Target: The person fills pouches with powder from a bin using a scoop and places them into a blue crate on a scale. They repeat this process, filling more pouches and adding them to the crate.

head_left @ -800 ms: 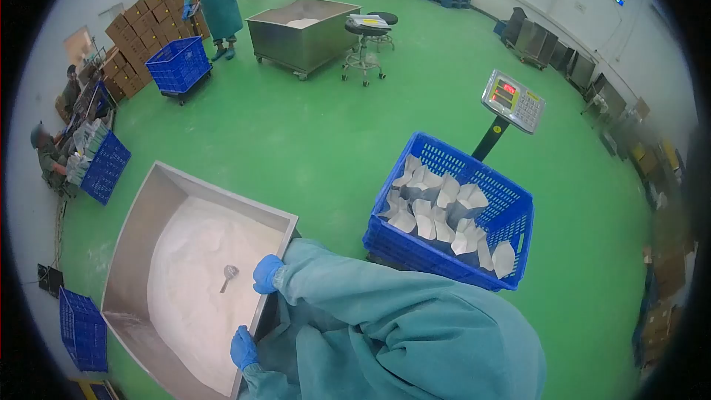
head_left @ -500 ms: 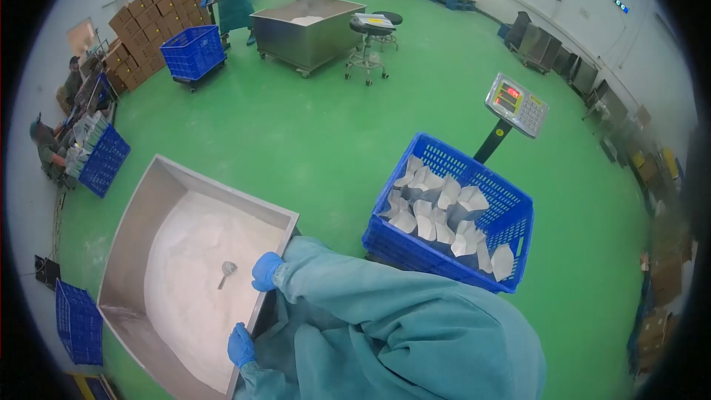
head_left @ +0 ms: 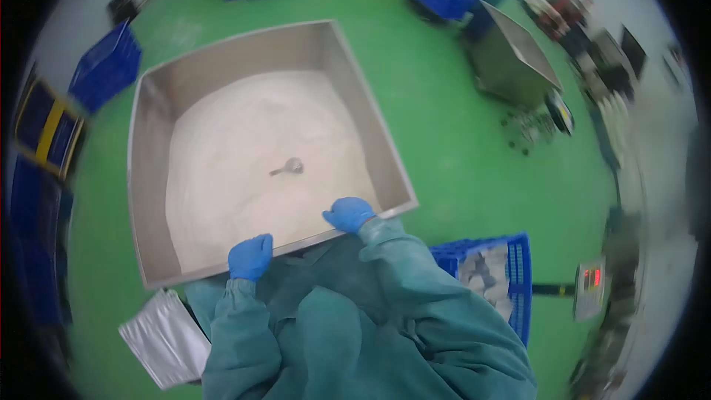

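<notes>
Hands: left hand and right hand apart, both gripping bin rim
Scoop: in powder beyond rim, handle pointing left, nearer right hand

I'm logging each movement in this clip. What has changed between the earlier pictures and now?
The view has swung left: the steel bin of white powder now sits straight ahead, and the blue crate of pouches and the scale have slid to the lower right. Both gloved hands, left hand and right hand, stay on the bin's near rim. The scoop still lies in the powder.
</notes>
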Demonstrator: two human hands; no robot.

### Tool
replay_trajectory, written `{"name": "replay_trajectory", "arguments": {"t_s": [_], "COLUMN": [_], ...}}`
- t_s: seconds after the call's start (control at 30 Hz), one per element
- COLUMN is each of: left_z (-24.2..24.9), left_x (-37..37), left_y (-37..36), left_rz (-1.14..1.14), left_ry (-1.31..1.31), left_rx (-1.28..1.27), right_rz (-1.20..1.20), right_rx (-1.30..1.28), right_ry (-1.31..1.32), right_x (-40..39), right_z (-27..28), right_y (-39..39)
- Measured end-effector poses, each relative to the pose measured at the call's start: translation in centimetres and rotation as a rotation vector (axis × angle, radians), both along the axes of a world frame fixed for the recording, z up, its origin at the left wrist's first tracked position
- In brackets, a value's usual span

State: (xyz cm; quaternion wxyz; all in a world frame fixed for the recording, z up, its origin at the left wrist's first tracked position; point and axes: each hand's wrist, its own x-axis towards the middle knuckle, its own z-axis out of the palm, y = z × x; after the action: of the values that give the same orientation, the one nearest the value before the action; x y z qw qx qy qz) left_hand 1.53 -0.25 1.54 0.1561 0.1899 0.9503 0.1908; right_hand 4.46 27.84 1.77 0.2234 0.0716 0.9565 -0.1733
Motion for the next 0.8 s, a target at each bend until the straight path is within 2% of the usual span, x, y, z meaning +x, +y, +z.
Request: {"name": "replay_trajectory", "arguments": {"t_s": [0.07,0.1,0.17,0.2,0.27,0.3,0.37,0.5,0.57,0.6,0.63,0.7,0.77,0.8], "left_z": [1.7,1.8,1.6,1.2,0.8,1.0,1.5,1.1,1.6,1.5,1.3,1.1,1.1,1.0], "left_x": [0.1,0.1,0.0,-0.1,-0.3,-0.4,-0.7,-1.1,-1.4,-1.4,-1.2,-1.0,-0.9,-0.9], "left_y": [0.6,0.8,1.1,1.2,1.0,1.1,1.3,1.6,1.9,1.8,1.8,1.9,1.9,1.8], "left_rz": [0.017,0.051,0.076,0.098,0.120,0.131,0.107,0.090,0.119,0.098,0.102,0.078,0.090,0.064], "left_ry": [-0.029,-0.054,-0.024,-0.045,0.059,0.043,0.047,0.067,-0.015,-0.007,0.017,0.065,0.100,0.126], "left_rx": [-0.055,-0.054,0.059,0.056,0.132,0.124,0.105,0.091,0.074,0.067,0.057,0.065,0.086,0.096], "right_rz": [0.031,0.063,0.196,0.217,0.191,0.202,0.154,0.110,0.176,0.148,0.118,0.221,0.669,0.764], "right_rx": [-0.159,-0.153,-0.059,-0.062,0.116,0.108,0.239,0.287,-0.013,-0.092,-0.165,-0.193,-0.468,-0.473], "right_ry": [-0.370,-0.397,-0.274,-0.296,-0.095,-0.111,0.035,0.063,-0.313,-0.404,-0.486,-0.598,-0.514,-0.291], "right_x": [-2.7,-3.6,-5.0,-5.8,-7.9,-8.9,-11.1,-11.6,-9.8,-8.7,-7.8,-6.6,-7.3,-6.9], "right_z": [-0.4,-1.7,-6.1,-7.8,-10.3,-11.0,-12.2,-15.2,-20.1,-20.7,-21.0,-18.1,-16.3,-16.4], "right_y": [1.5,2.4,4.6,5.7,7.3,8.0,8.7,6.2,5.1,4.0,2.9,0.0,-0.6,-1.1]}}
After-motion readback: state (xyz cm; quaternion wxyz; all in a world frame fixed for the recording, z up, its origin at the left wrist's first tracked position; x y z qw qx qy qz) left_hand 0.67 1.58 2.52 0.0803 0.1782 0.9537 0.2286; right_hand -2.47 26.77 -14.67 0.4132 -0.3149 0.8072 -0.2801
